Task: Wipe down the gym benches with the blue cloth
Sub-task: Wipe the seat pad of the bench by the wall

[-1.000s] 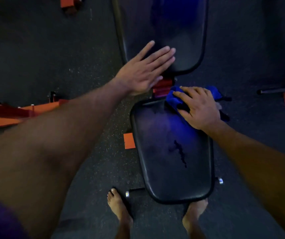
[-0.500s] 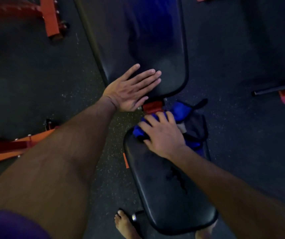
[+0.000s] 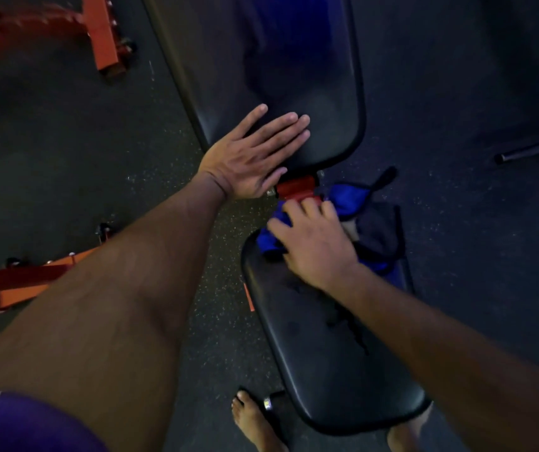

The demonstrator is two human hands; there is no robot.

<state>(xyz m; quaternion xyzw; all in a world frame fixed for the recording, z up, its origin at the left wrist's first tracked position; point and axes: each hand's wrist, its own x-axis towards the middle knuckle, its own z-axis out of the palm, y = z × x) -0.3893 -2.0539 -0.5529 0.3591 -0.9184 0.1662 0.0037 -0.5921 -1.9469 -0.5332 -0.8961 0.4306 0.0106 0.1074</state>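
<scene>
Left hand (image 3: 252,158) flat, fingers extended, palm down on lower edge of glossy black back pad (image 3: 294,93). Right hand (image 3: 314,246) pressed on crumpled blue cloth (image 3: 269,241) at top of rounded black seat pad (image 3: 320,347); grasp hidden beneath palm, cannot tell. Red hinge bracket (image 3: 296,187) between pads. Orange frame (image 3: 101,31) cut off upper left. Speckled dark rubber floor (image 3: 222,321); bare foot (image 3: 252,422) beside seat.

Your left hand (image 3: 251,158) and right hand (image 3: 314,243) are bare, without gloves, rings or a watch, and both forearms are uncovered. A purple short sleeve (image 3: 30,425) with a white band at its edge covers your left upper arm. Your feet (image 3: 255,422) are bare.
</scene>
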